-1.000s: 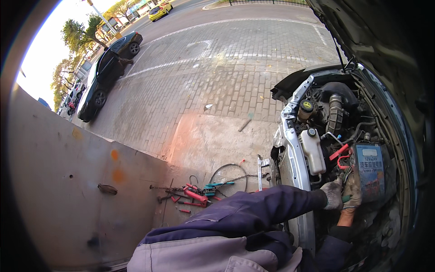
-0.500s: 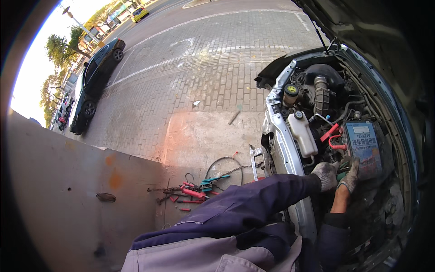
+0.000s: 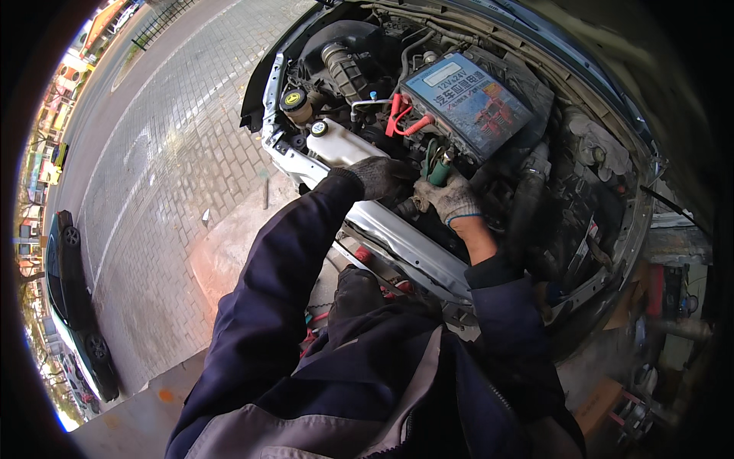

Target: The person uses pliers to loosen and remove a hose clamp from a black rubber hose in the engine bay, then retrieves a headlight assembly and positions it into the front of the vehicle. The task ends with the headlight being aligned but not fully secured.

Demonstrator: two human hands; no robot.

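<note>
In a patterned work glove, my right hand is closed around a short green tool with a metal end in the engine bay. A dark green loop-shaped part shows beside it; I cannot make out its exact kind. My left hand, gloved too, reaches in from the front beam with its fingers curled close to the right hand. What its fingertips hold is hidden. Just beyond both hands lies a blue boxed power unit. Red clamp handles and a red lead are at its near left corner.
A white plastic reservoir and a yellow-capped reservoir sit left of my hands. The silver front beam crosses before me. Dark hoses run to the right. Beyond the paving stands a dark parked car.
My view has turned right and come nearer over the engine bay, so the car front sits more central. The right hand still grips the green tool; the left stays close beside it.
</note>
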